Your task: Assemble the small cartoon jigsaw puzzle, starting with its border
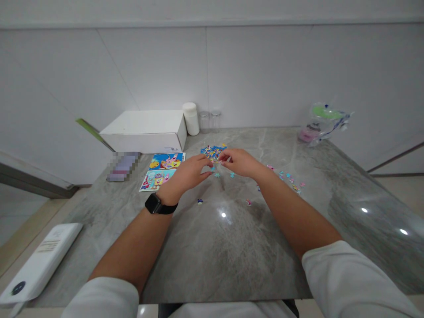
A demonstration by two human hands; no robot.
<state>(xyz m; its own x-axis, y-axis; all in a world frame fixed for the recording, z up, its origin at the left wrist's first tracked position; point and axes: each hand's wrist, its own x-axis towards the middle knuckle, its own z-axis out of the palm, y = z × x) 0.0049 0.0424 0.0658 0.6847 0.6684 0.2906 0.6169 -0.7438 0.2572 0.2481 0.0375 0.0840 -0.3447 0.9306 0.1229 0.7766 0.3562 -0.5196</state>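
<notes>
Both hands reach to a pile of small colourful puzzle pieces in the middle of the grey table. My left hand, below a wrist with a black watch, has its thumb and fingers apart at the pile's near left side. At the pile's right edge, my right hand has its fingertips pressed together; anything between them is too small to make out. Just in front of the hands lie a teal piece and another teal piece. Closer to me are a dark blue and white piece and a pink piece.
Left of my hands lie cartoon picture sheets, a blurred-out item and a white box. A white bottle and two clear glasses stand behind. Several pieces and a plastic bag are rightward; a white device is front left.
</notes>
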